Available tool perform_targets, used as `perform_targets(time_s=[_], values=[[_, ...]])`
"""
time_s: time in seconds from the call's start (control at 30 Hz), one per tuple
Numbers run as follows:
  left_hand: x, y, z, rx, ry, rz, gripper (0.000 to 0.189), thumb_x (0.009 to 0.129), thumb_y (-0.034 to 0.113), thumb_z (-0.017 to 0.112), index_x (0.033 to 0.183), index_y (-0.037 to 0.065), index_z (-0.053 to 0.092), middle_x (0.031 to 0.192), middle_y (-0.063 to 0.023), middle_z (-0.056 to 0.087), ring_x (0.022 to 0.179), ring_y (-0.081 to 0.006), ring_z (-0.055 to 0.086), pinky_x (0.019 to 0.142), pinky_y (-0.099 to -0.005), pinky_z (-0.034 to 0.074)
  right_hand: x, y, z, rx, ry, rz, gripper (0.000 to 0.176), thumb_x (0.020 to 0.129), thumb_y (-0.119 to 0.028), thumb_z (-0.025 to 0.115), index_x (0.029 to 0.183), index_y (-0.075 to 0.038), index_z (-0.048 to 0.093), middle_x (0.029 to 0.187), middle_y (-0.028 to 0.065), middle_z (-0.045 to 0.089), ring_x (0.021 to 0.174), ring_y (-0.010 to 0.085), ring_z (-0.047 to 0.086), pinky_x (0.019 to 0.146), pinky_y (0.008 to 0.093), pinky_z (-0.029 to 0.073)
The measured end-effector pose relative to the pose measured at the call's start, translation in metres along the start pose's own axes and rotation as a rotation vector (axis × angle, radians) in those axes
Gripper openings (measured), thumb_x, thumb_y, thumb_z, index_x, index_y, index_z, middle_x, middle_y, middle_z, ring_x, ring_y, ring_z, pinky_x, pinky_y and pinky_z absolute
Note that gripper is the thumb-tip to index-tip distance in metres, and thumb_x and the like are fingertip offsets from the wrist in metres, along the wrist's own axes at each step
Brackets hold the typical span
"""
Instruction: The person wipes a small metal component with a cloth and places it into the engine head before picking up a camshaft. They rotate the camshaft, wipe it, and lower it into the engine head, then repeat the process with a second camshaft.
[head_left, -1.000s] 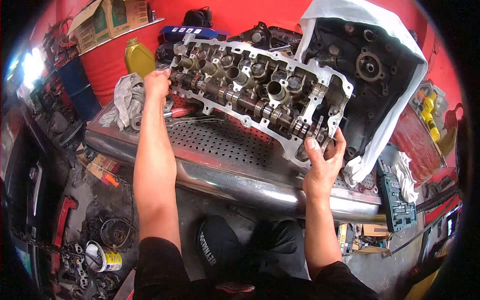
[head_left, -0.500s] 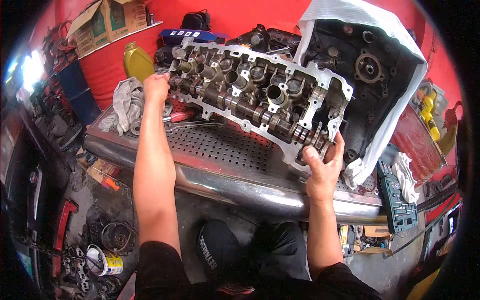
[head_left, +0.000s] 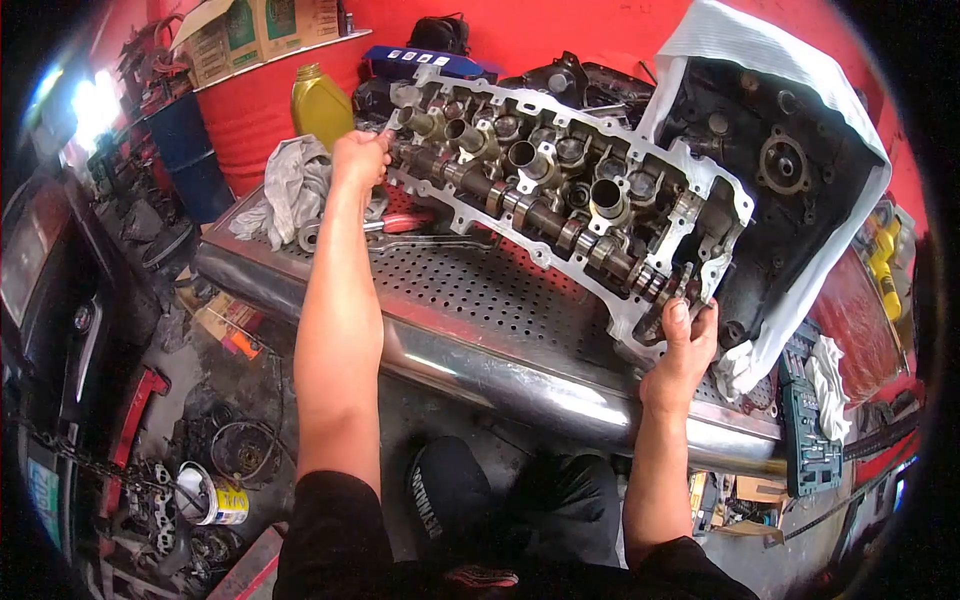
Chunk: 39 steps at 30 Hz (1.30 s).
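A long metal cylinder head (head_left: 625,288) with a camshaft (head_left: 490,193) along its near side is tilted over the perforated workbench (head_left: 440,280). My left hand (head_left: 361,160) is closed around its far left end, fingers partly hidden. At the lower right end my right hand (head_left: 682,355) grips the casting, thumb up near the camshaft's end and the other fingers mostly out of sight behind. Below the head lie wrenches (head_left: 440,242) and a red-handled tool (head_left: 405,222). A grey rag (head_left: 290,185) is bunched beside my left forearm.
Behind and right stands a dark engine block (head_left: 735,150) draped with white cloth (head_left: 865,170). A yellow oil bottle (head_left: 322,110) is at the back left. A green socket set case (head_left: 808,430) hangs by the bench's right end. The rounded metal bench edge (head_left: 480,370) runs before me.
The view has shifted, so the bench, cylinder head and both hands appear farther right and slightly lower. Both hands keep their hold on the cylinder head.
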<state>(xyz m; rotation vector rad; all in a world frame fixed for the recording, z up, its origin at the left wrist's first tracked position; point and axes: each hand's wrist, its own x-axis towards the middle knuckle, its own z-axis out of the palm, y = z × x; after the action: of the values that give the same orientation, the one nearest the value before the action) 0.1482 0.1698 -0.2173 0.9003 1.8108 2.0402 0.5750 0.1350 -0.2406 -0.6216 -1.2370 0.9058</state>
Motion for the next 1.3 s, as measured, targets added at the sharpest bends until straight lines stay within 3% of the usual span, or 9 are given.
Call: perform_targets(time_s=[0.13, 0.23, 0.33, 0.43, 0.7, 0.83, 0.93, 1.1, 1.3], values=[[-0.029, 0.02, -0.011, 0.058, -0.065, -0.009, 0.02, 0.088, 0.018, 0.066, 0.095, 0.001, 0.06, 0.069, -0.0026, 0.058, 0.053, -0.0103, 0.05, 0.046, -0.0259, 0.039, 0.0, 0.0, 0.003, 0.034, 0.017, -0.033, 0.052, 0.077, -0.021, 0.077, 0.116, -0.001, 0.049, 0.101, 0.0065, 0.058, 0.09, 0.0135, 0.056, 0.082, 0.0274, 0.046], [-0.07, 0.04, -0.004, 0.604, 0.343, 0.47, 0.039, 0.083, 0.018, 0.07, 0.116, 0.001, 0.06, 0.079, -0.0069, 0.062, 0.069, -0.0187, 0.059, 0.067, -0.0316, 0.049, -0.001, -0.004, 0.004, 0.047, 0.021, -0.008, 0.054, 0.076, -0.019, 0.078, 0.117, -0.001, 0.048, 0.102, 0.007, 0.059, 0.091, 0.0139, 0.057, 0.082, 0.0279, 0.046], [-0.16, 0.089, 0.023, 0.566, -0.03, 1.205, 0.032, 0.072, 0.015, 0.073, 0.102, 0.006, 0.067, 0.097, -0.0083, 0.059, 0.096, -0.0283, 0.053, 0.089, -0.039, 0.042, 0.001, -0.003, 0.004, 0.071, 0.012, -0.015, 0.055, 0.076, -0.018, 0.078, 0.118, -0.001, 0.047, 0.101, 0.0073, 0.058, 0.091, 0.0143, 0.057, 0.081, 0.0278, 0.047], [-0.195, 0.085, 0.046, 0.726, -0.27, 1.272, 0.031, 0.072, 0.012, 0.072, 0.103, 0.009, 0.067, 0.098, -0.005, 0.054, 0.095, -0.0257, 0.05, 0.083, -0.0386, 0.039, -0.001, -0.007, 0.005, 0.06, 0.01, -0.004, 0.055, 0.075, -0.016, 0.078, 0.118, -0.001, 0.047, 0.101, 0.0069, 0.058, 0.09, 0.0145, 0.057, 0.081, 0.0284, 0.048], [-0.179, 0.07, 0.066, 0.817, -0.194, 1.475, 0.03, 0.069, 0.003, 0.066, 0.099, 0.005, 0.064, 0.097, -0.0044, 0.055, 0.095, -0.0236, 0.051, 0.082, -0.0378, 0.038, -0.001, -0.008, 0.004, 0.173, -0.01, 0.047, 0.065, 0.069, -0.011, 0.083, 0.121, -0.001, 0.046, 0.103, 0.0068, 0.056, 0.092, 0.0147, 0.057, 0.079, 0.027, 0.05], [-0.177, 0.063, 0.071, 0.805, -0.12, 1.494, 0.034, 0.066, 0.004, 0.069, 0.099, 0.004, 0.063, 0.098, -0.0053, 0.056, 0.092, -0.0236, 0.053, 0.082, -0.0385, 0.038, 0.0, -0.007, 0.003, 0.165, -0.039, 0.037, 0.077, 0.066, -0.015, 0.087, 0.126, 0.002, 0.042, 0.111, 0.009, 0.055, 0.099, 0.018, 0.057, 0.088, 0.0306, 0.048], [-0.178, 0.063, 0.073, 0.802, -0.071, 1.553, 0.025, 0.071, 0.008, 0.059, 0.095, 0.004, 0.061, 0.094, -0.0046, 0.054, 0.092, -0.0215, 0.051, 0.081, -0.0375, 0.037, -0.003, -0.008, 0.002, 0.139, -0.059, 0.029, 0.079, 0.066, -0.016, 0.087, 0.128, 0.002, 0.041, 0.114, 0.0099, 0.053, 0.103, 0.0185, 0.055, 0.091, 0.0308, 0.046], [-0.174, 0.079, 0.069, 0.884, -0.226, 1.574, 0.021, 0.072, 0.011, 0.058, 0.091, 0.004, 0.062, 0.09, -0.0041, 0.053, 0.09, -0.0215, 0.051, 0.082, -0.0377, 0.039, -0.004, -0.005, 0.0, 0.083, -0.084, -0.05, 0.092, 0.064, -0.017, 0.087, 0.137, -0.001, 0.033, 0.122, 0.0117, 0.047, 0.111, 0.0212, 0.048, 0.098, 0.0359, 0.04], [-0.176, 0.078, 0.069, 0.937, -0.205, 1.567, 0.02, 0.074, 0.011, 0.058, 0.093, 0.004, 0.061, 0.094, -0.0039, 0.053, 0.092, -0.0209, 0.051, 0.084, -0.039, 0.039, -0.011, 0.006, 0.001, 0.093, 0.022, -0.207, 0.084, 0.071, -0.017, 0.083, 0.138, -0.009, 0.033, 0.133, 0.0102, 0.036, 0.115, 0.0224, 0.047, 0.096, 0.0368, 0.041]])
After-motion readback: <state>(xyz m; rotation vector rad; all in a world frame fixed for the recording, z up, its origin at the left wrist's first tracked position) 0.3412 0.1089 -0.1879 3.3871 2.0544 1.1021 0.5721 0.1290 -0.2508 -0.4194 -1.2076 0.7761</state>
